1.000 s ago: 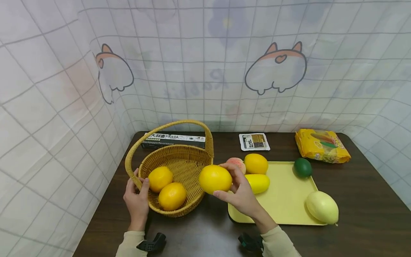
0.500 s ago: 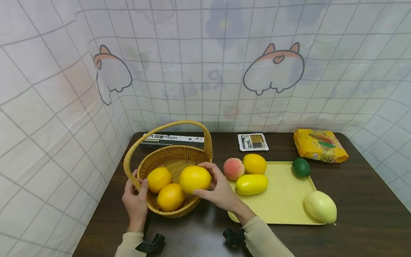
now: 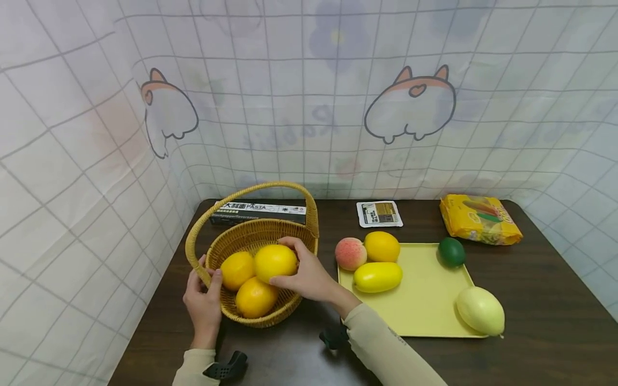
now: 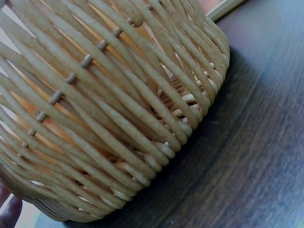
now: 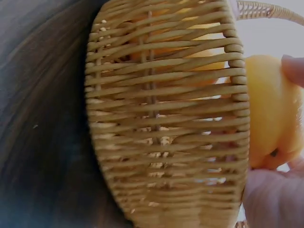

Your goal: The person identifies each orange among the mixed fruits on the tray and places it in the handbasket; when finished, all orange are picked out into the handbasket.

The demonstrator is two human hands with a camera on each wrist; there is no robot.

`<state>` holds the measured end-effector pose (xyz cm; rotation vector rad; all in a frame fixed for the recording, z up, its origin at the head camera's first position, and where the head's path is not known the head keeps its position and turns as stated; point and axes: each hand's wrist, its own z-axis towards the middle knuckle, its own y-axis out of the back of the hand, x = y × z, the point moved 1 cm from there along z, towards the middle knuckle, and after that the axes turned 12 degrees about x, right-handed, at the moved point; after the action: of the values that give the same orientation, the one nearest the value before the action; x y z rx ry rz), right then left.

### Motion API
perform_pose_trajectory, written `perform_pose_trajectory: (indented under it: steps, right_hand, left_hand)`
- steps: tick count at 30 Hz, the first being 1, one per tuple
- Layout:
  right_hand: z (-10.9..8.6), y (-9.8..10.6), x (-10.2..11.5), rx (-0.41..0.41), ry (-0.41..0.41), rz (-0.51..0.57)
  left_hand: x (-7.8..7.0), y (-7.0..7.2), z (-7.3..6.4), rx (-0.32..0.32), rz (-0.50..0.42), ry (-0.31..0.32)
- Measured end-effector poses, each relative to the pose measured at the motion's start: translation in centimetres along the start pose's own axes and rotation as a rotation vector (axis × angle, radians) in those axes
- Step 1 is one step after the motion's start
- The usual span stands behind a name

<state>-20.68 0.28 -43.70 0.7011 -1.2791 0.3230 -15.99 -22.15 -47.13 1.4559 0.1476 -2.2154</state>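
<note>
A pale grid-patterned cloth (image 3: 309, 96) fills the upper frame behind a dark wooden desk (image 3: 545, 343). Left of centre, the right hand (image 3: 309, 273) has its grip closed about a yellow fruit (image 3: 274, 261), thumb and fingers on opposite sides, probably so its underside stays free. That fruit is over the basket (image 3: 256, 229); whether it touches the two orange fruits (image 3: 240, 269) (image 3: 256, 297) inside, I cannot tell. The left hand (image 3: 205, 303) pinches the basket's left edge by the handle base, presumably to steady it. Right of centre, a yellow tray (image 3: 420, 305) bears a peach (image 3: 351, 253) and other fruit, perhaps kept close for easy reach. A pasta box (image 3: 270, 212) and two packets (image 3: 379, 214) (image 3: 480, 219) line the desk's far edge.
</note>
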Motion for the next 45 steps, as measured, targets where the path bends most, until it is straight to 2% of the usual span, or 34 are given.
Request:
perform_pose_trajectory:
  steps: [5,12,22,30,45]
  right_hand:
    - [1.4,-0.1,-0.3,-0.014,-0.089,-0.023]
    - [2.9,-0.2,-1.0,-0.065,-0.167,-0.034]
    - [4.2,-0.3,-1.1,-0.108,-0.200,-0.034]
    - [4.9,-0.9,-1.2,-0.128,-0.276,-0.047]
    - [5.7,-0.9,-1.7,-0.174,-0.385,-0.119]
  left_hand:
    - [0.0,0.1,-0.1,-0.002,0.009,0.006]
    - [0.1,0.2,-0.2,-0.001,0.004,0.014]
    - [0.0,0.2,0.0,-0.003,0.010,0.000]
    - [0.0,0.4,0.0,-0.005,0.017,0.006]
    - [-0.1,0.1,0.0,-0.002,0.001,-0.019]
